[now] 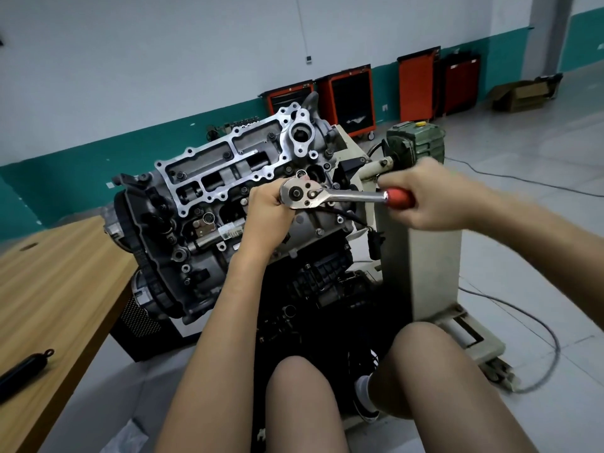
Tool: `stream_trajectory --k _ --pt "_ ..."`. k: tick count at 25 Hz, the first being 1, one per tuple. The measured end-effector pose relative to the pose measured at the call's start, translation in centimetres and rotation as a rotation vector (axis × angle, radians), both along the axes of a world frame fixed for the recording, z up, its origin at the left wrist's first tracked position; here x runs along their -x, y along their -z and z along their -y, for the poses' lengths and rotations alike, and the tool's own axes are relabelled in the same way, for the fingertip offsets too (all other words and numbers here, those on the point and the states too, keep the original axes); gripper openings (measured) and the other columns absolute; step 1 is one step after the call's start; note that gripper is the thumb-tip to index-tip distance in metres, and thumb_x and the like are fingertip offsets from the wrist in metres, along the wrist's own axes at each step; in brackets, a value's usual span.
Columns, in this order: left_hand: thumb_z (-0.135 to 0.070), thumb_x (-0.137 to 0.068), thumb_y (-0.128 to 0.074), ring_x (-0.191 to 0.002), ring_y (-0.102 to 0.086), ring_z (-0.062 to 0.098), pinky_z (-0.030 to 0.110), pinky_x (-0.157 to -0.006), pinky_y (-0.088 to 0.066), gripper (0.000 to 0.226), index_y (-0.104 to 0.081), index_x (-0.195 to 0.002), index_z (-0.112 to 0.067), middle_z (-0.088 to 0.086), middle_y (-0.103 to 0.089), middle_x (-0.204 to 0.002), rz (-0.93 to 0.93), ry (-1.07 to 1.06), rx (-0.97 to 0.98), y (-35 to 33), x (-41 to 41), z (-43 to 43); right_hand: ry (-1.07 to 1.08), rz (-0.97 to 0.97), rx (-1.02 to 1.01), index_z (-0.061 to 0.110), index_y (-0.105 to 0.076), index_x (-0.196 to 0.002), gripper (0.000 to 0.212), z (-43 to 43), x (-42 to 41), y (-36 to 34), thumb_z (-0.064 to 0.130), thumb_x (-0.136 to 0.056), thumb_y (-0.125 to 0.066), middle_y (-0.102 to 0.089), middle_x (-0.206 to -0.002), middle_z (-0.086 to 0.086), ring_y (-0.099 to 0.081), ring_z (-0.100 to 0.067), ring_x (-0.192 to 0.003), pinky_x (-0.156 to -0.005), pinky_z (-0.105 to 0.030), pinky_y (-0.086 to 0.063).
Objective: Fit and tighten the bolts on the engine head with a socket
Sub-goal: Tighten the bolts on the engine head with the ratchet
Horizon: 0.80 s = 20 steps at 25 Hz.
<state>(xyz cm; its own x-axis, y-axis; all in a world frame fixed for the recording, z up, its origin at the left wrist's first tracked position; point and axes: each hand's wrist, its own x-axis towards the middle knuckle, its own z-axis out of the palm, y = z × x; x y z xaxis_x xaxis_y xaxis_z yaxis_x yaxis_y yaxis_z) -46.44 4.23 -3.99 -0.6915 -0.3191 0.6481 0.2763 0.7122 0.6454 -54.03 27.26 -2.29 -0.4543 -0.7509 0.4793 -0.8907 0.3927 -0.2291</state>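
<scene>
The engine head [209, 178] sits tilted on a pale stand, its machined top face studded with bolt holes and several dark bolts. A chrome ratchet wrench [313, 196] with a red handle lies level across the head's right end. My left hand [268, 204] curls around the ratchet's round head from below and the left. My right hand [434, 197] grips the red handle, arm stretched from the right. The socket and the bolt under the ratchet head are hidden.
A wooden table [55, 282] stands to the left with a black cylinder [23, 371] on it. The stand's pale column [425, 266] and a green gearbox [415, 142] are at right. Cables trail over the floor. Orange tool carts [353, 99] line the far wall. My knees are below.
</scene>
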Motion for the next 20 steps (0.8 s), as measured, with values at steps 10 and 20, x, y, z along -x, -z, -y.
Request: stream_trajectory --k 10,20 --pt "-0.02 -0.092 -0.06 -0.046 -0.037 -0.008 0.013 -0.057 -0.033 0.027 -0.053 -0.066 -0.025 -0.01 -0.041 -0.045 -0.082 0.015 0.018 0.2 -0.5 -0.8 -0.113 0.951 0.81 0.016 -0.035 -0.06 0.022 11.0 -15.6 11.4 0.012 -0.067 -0.056 -0.033 -0.05 0.006 -0.032 -0.011 -0.046 -0.043 -0.028 -0.03" --pt "0.001 -0.086 -0.055 -0.058 -0.044 0.012 0.027 -0.056 -0.038 0.022 -0.061 -0.066 0.005 0.011 -0.055 -0.058 0.0 0.006 0.005 -0.2 -0.1 -0.6 -0.026 0.038 0.007 0.027 -0.042 -0.061 0.036 -0.4 0.1 -0.1 0.001 -0.074 -0.064 -0.043 -0.05 0.01 -0.049 0.0 -0.048 -0.047 -0.011 -0.033"
